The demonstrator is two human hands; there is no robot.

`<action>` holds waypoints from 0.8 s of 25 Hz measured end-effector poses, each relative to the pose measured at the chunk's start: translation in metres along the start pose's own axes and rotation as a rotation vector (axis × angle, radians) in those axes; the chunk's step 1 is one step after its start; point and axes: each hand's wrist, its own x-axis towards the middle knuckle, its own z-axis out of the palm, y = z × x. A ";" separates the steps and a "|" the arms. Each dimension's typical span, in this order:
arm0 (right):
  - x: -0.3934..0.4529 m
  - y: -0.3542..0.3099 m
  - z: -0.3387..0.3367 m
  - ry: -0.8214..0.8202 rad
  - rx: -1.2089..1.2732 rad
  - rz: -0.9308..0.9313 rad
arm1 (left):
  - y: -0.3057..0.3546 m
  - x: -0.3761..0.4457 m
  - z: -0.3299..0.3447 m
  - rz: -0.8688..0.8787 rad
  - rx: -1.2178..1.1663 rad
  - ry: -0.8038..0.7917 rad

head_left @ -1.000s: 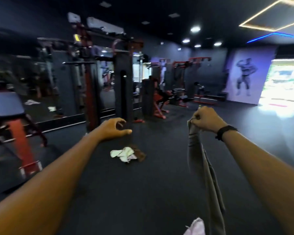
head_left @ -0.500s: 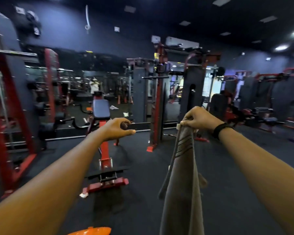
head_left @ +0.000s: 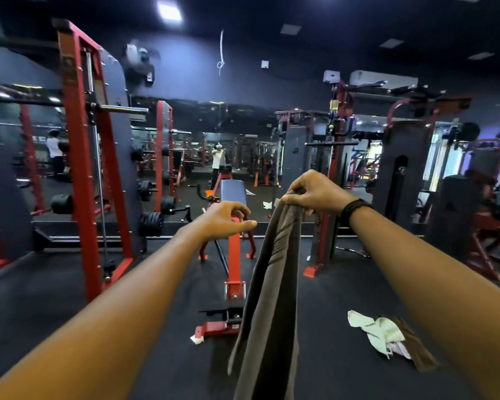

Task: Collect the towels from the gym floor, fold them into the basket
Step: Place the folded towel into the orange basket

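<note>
Head view: dark matte rubber floor [head_left: 70, 307], mirrored wall behind red steel racks. Red-framed bench [head_left: 233, 226] with blue padded seat at centre. Right of bench, long brown towel [head_left: 272, 284] hanging in soft folds, top pinched by right hand [head_left: 315, 193]. Left hand [head_left: 224, 220] before bench, fingers loosely curled, holding nothing. Farther right, crumpled pale towels [head_left: 378, 333] on floor.

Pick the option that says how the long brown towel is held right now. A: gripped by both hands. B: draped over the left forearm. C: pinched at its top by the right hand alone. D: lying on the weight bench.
C: the right hand pinches the top edge of the brown towel, which hangs down, while the left hand beside it holds nothing.
</note>
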 end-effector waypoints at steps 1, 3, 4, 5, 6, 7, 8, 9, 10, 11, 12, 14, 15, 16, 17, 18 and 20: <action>0.012 -0.012 0.008 0.018 -0.005 -0.010 | -0.006 0.001 -0.006 0.015 -0.014 0.005; 0.035 -0.038 0.026 0.025 -0.004 -0.026 | -0.018 0.005 -0.018 0.040 -0.048 0.013; 0.047 -0.050 0.035 0.022 -0.003 -0.034 | -0.025 0.008 -0.024 0.047 -0.067 0.015; 0.057 -0.062 0.044 0.024 -0.006 -0.042 | -0.034 0.010 -0.029 0.048 -0.086 0.017; 0.066 -0.073 0.052 0.031 -0.008 -0.050 | -0.044 0.012 -0.034 0.048 -0.088 0.020; 0.074 -0.082 0.058 0.044 -0.005 -0.054 | -0.054 0.012 -0.038 0.045 -0.080 0.022; 0.080 -0.090 0.062 0.063 -0.002 -0.052 | -0.065 0.013 -0.042 0.035 -0.065 0.018; 0.085 -0.095 0.065 0.087 -0.001 -0.044 | -0.076 0.013 -0.046 0.017 -0.048 0.012; 0.088 -0.098 0.066 0.109 -0.006 -0.032 | -0.087 0.013 -0.049 -0.005 -0.019 0.009; 0.089 -0.099 0.065 0.128 -0.010 -0.019 | -0.098 0.014 -0.052 -0.026 0.020 0.007; 0.089 -0.099 0.064 0.147 -0.006 0.000 | -0.111 0.013 -0.055 -0.040 0.072 -0.003; 0.088 -0.096 0.059 0.213 0.007 0.054 | -0.136 0.011 -0.062 -0.083 0.170 -0.033; 0.087 -0.093 0.055 0.258 0.001 0.081 | -0.149 0.009 -0.065 -0.119 0.201 -0.040; 0.086 -0.089 0.050 0.299 0.000 0.103 | -0.161 0.007 -0.068 -0.156 0.229 -0.050; 0.086 -0.084 0.046 0.335 0.016 0.126 | -0.172 0.003 -0.071 -0.192 0.255 -0.060; 0.085 -0.079 0.041 0.370 0.041 0.144 | -0.182 0.000 -0.073 -0.232 0.282 -0.064; 0.085 -0.066 0.035 0.436 0.077 0.178 | -0.199 -0.005 -0.079 -0.312 0.334 -0.047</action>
